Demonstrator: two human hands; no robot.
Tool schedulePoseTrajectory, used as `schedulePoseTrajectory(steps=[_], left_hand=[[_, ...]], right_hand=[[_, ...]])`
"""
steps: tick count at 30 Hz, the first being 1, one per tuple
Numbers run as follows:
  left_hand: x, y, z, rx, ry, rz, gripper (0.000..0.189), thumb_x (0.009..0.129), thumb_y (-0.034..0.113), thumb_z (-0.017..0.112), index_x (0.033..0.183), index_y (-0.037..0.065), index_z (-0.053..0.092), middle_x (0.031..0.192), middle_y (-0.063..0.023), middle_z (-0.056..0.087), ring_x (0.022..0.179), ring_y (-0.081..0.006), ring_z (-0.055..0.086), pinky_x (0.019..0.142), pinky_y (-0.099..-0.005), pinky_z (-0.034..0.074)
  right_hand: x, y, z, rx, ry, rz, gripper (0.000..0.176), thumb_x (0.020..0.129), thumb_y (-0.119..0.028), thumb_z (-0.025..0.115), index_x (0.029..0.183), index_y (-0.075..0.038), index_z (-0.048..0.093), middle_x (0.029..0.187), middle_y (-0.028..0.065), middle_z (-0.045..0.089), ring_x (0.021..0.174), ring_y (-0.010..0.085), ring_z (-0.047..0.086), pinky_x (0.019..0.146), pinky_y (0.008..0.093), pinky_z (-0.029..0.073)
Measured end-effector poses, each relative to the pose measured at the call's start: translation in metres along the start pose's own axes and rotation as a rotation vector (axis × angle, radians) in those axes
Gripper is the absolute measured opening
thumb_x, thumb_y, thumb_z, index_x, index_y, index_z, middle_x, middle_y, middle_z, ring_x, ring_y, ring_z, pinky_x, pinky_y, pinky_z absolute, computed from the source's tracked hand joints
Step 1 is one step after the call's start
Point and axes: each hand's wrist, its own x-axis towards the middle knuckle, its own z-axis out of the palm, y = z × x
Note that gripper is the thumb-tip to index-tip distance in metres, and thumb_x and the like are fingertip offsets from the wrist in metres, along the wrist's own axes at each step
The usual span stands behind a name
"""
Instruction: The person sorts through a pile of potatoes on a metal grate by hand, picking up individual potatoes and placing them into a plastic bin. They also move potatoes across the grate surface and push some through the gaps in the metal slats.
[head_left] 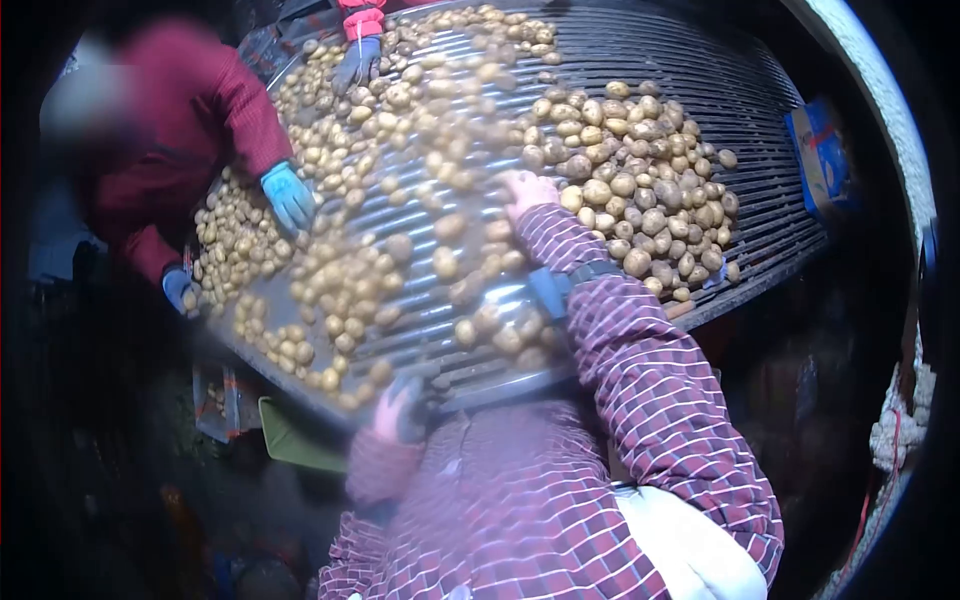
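Note:
Many potatoes (650, 200) lie heaped on a slatted metal table (640, 45). My right hand (527, 192), in a pale pink covering, reaches over the slats at the left side of the right-hand heap. Its fingers look loosely bent and apart, with no potato visible in them. My left hand (398, 412), in a pink and grey glove, is low at the near edge, close to some smaller potatoes (330, 378). Motion smears its fingers, so its grip does not show. A dark watch-like band (592, 272) circles my right wrist.
At the left, a person in a dark red jacket (185, 110) has blue-gloved hands (288, 195) among potatoes. Another gloved hand (358, 63) reaches in at the top. A blue box (818, 160) stands at the right edge, and a green crate (295, 437) sits below the near edge.

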Motion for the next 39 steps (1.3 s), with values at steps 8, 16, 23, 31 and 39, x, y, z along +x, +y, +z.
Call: schedulePoseTrajectory(steps=[8,16,23,31,39], left_hand=[[0.034,0.02,0.043,0.199,0.094,0.27,0.042,0.099,0.03,0.054,0.135,0.011,0.049,0.125,-0.0179,0.056,0.109,-0.0356,0.061,0.086,-0.0503,0.057],[0.041,0.013,-0.015,-0.174,0.079,0.069,0.034,0.091,0.013,0.062,0.121,0.0,0.053,0.113,-0.0203,0.059,0.099,-0.0293,0.064,0.082,-0.0396,0.059],[0.073,0.003,-0.039,-0.672,-0.02,-0.026,0.058,0.093,0.012,0.058,0.145,0.009,0.033,0.125,-0.0124,0.052,0.098,-0.022,0.062,0.067,-0.0313,0.057],[0.042,0.024,-0.036,-0.375,0.127,0.107,0.049,0.09,0.007,0.059,0.136,0.003,0.044,0.117,-0.0108,0.058,0.094,-0.0198,0.063,0.072,-0.0305,0.056],[0.078,-0.043,-0.083,-0.105,0.664,0.211,0.042,0.094,0.022,0.058,0.131,0.003,0.047,0.122,-0.0116,0.056,0.094,-0.0229,0.063,0.068,-0.0311,0.056]], right_hand=[[-0.028,-0.062,-0.023,0.702,-0.568,-0.188,0.048,0.086,-0.038,0.064,0.128,-0.013,0.061,0.132,0.0137,0.057,0.121,0.0296,0.055,0.103,0.0373,0.045],[0.005,-0.072,0.054,0.316,-0.307,-0.18,0.053,0.082,-0.034,0.068,0.128,-0.008,0.059,0.12,0.0172,0.063,0.112,0.0305,0.059,0.1,0.0393,0.047],[-0.02,-0.109,-0.003,0.595,-0.6,-0.204,0.054,0.078,-0.037,0.072,0.123,-0.008,0.06,0.12,0.0184,0.061,0.113,0.033,0.058,0.098,0.041,0.048],[-0.028,-0.098,0.048,0.764,-0.689,0.079,0.061,0.079,-0.016,0.066,0.137,-0.009,0.048,0.128,0.0147,0.057,0.116,0.0266,0.056,0.096,0.038,0.048],[-0.093,-0.193,-0.009,0.677,-0.773,-0.523,0.07,0.09,-0.037,0.059,0.148,-0.006,0.034,0.144,0.0227,0.045,0.129,0.0335,0.049,0.107,0.0411,0.041]])
